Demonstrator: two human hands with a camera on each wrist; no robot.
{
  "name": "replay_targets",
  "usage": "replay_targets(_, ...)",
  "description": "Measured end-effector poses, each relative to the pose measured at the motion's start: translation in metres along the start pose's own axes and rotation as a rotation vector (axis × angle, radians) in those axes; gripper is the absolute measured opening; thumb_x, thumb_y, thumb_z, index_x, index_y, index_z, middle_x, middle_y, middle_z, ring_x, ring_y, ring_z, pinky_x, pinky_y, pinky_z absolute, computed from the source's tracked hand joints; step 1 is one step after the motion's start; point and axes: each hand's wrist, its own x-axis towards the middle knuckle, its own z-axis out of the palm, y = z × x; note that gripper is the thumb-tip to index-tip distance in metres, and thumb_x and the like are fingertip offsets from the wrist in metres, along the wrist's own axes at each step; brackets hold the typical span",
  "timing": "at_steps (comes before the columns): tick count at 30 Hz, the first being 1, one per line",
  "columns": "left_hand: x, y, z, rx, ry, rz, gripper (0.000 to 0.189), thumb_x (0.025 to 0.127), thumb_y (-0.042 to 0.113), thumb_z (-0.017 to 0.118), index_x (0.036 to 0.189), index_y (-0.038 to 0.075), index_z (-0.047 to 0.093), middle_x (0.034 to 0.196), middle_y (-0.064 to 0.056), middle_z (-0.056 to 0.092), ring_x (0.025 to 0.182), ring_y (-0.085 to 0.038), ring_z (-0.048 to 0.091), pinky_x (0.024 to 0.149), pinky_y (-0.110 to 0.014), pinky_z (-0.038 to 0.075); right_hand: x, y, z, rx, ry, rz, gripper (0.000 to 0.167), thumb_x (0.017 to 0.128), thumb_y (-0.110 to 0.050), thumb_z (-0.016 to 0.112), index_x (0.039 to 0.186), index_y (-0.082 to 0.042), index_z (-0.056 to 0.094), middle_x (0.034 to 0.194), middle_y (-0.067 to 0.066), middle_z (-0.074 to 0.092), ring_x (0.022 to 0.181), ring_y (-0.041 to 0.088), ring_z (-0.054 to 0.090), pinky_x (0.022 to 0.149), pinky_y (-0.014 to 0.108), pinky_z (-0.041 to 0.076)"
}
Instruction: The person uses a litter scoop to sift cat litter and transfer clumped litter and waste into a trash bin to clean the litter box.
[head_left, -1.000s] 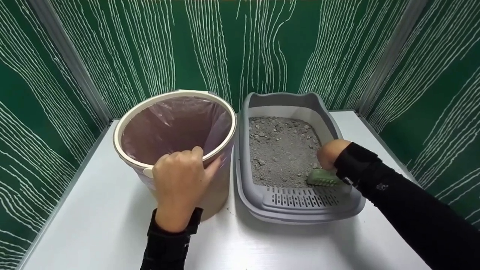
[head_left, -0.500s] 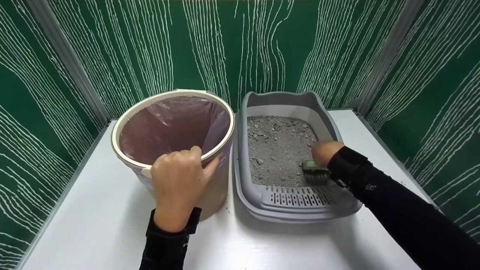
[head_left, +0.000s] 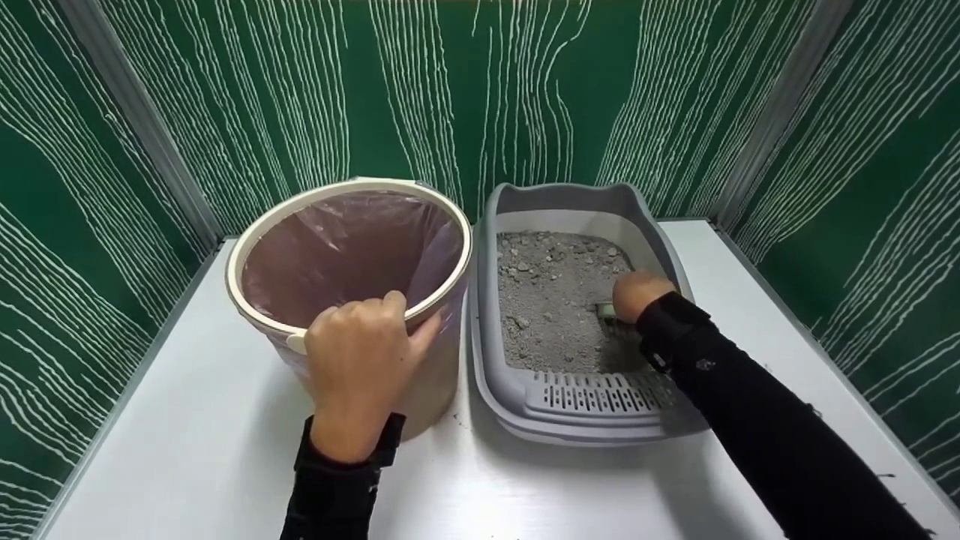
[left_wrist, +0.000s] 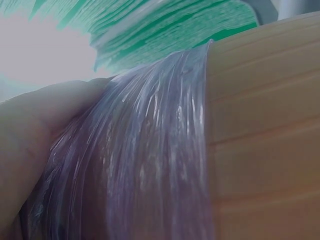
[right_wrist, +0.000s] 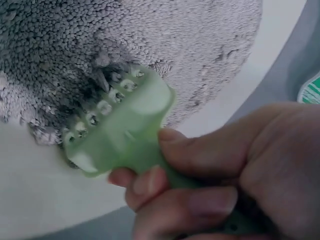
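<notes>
My right hand point(head_left: 641, 294) grips the handle of a green slotted litter scoop point(right_wrist: 125, 125), thumb along its top and fingers curled beneath. The scoop's slotted end is sunk in the grey litter point(head_left: 551, 300) inside the litter box point(head_left: 491, 352), toward the near right side. Most of the scoop is hidden behind hand and sleeve in the head view. My left hand point(head_left: 360, 360) holds the near rim of a trash can point(head_left: 238, 259), fingers over the edge and thumb outside. A thin plastic bag point(left_wrist: 155, 140) lines the can and folds down over its outer wall.
Can and litter box stand side by side on a white table point(head_left: 180, 442). A slotted ledge point(head_left: 600, 394) forms the box's near end. Green panels point(head_left: 517, 90) with white wavy lines enclose the back and sides, joined by grey posts point(head_left: 780, 120).
My right hand has moved left and slightly away from me with the scoop, whose head has tilted down into the litter. The left hand keeps its hold on the can's rim.
</notes>
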Motion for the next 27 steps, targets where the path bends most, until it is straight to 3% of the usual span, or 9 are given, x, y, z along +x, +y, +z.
replay_targets(4, 0.001, 0.001, 0.002, 0.003, 0.023, 0.004, 0.06, 0.079, 0.047, 0.091, 0.056, 0.011, 0.048, 0.046, -0.002, 0.04, 0.041, -0.028, 0.052, 0.043, -0.039, 0.036, 0.006, -0.001, 0.008, 0.022, 0.047, 0.043, 0.028, 0.099, 0.0, 0.048, 0.099, 0.021, 0.066, 0.102, 0.041, 0.068, 0.091, 0.053, 0.072, 0.073, 0.062, 0.061)
replay_targets(13, 0.003, 0.0, 0.002, 0.006, 0.007, 0.01, 0.063, 0.079, 0.051, 0.091, 0.056, 0.012, 0.048, 0.047, 0.0, 0.037, 0.04, -0.027, 0.05, 0.043, -0.038, 0.036, 0.022, 0.009, 0.011, 0.117, -0.014, 0.106, 0.036, 0.101, -0.002, 0.044, 0.116, 0.025, 0.063, 0.114, 0.046, 0.063, 0.103, 0.056, 0.069, 0.083, 0.062, 0.059)
replay_targets(17, 0.002, -0.002, 0.002, 0.011, 0.006, 0.008, 0.063, 0.079, 0.052, 0.091, 0.056, 0.012, 0.047, 0.047, 0.0, 0.037, 0.04, -0.026, 0.049, 0.043, -0.038, 0.036, 0.025, 0.008, 0.013, 0.157, 0.01, 0.117, 0.037, 0.101, -0.001, 0.045, 0.12, 0.026, 0.061, 0.118, 0.046, 0.062, 0.108, 0.057, 0.067, 0.087, 0.062, 0.059)
replay_targets(24, 0.001, -0.002, 0.002, 0.001, 0.009, 0.013, 0.063, 0.079, 0.051, 0.091, 0.057, 0.011, 0.049, 0.047, -0.001, 0.038, 0.04, -0.027, 0.05, 0.042, -0.038, 0.036, 0.037, 0.015, 0.037, 0.203, 0.093, 0.164, 0.04, 0.102, -0.002, 0.044, 0.125, 0.029, 0.056, 0.123, 0.047, 0.06, 0.115, 0.058, 0.064, 0.091, 0.062, 0.058)
replay_targets(27, 0.0, -0.002, 0.002, -0.004, 0.007, 0.011, 0.062, 0.08, 0.051, 0.09, 0.057, 0.011, 0.05, 0.047, -0.001, 0.039, 0.041, -0.027, 0.051, 0.043, -0.038, 0.037, 0.043, 0.022, 0.048, 0.254, 0.086, 0.193, 0.04, 0.1, -0.002, 0.047, 0.125, 0.028, 0.057, 0.125, 0.046, 0.06, 0.118, 0.058, 0.063, 0.094, 0.061, 0.056)
